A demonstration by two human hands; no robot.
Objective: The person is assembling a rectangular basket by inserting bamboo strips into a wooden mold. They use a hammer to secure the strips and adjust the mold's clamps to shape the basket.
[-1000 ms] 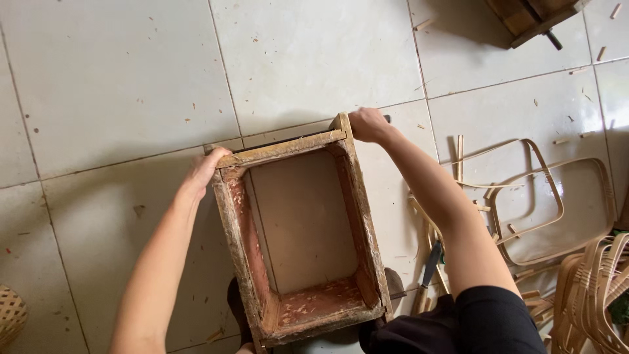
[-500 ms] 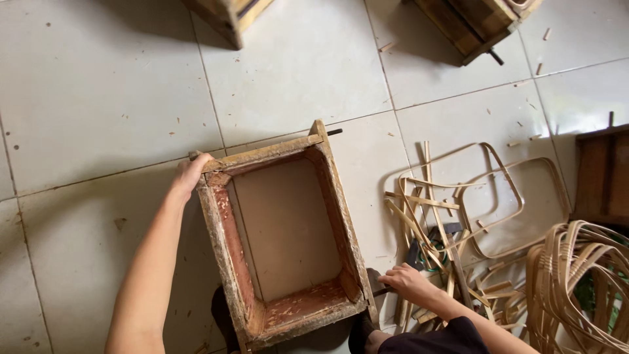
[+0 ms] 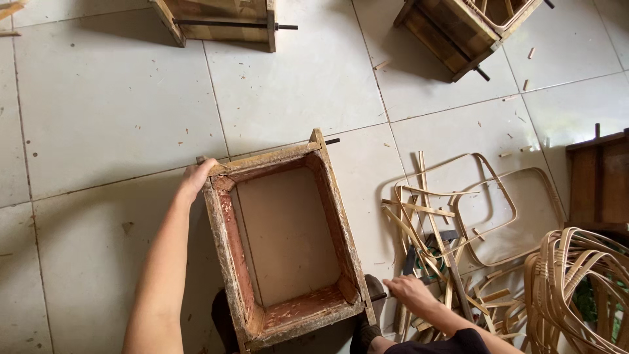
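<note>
**A:** Head view, from the left: the left hand (image 3: 196,178) is curled over the far left corner of the wooden box frame (image 3: 282,239), fingers wrapped on the rim. The frame stands on the tiled floor (image 3: 98,111) right in front of the person, open side up, with a metal rod poking out at its far right corner.

**B:** How would it handle, do you think?

**A:** I'd judge it stiff and fairly heavy: thick boards, rough edges, reddish crust on the inner walls. Not fragile, not slippery, but splintery. The top rim at the corners looks like the best hold, where the left hand already is; a hand on each of two opposite corners should keep it from twisting.

**B:** And to the right?

**A:** The right hand (image 3: 409,292) is low beside the frame's near right corner, off the wood, fingers loosely bent and reaching into the pile of rattan strips (image 3: 426,229). A hammer (image 3: 452,262) lies in that pile just beyond the fingertips; I can't tell whether the hand touches anything. Bent rattan loops (image 3: 498,210) lie further right, and a bundle of coiled cane (image 3: 576,288) at the edge. Those will be light, springy and easily snagged.
</note>
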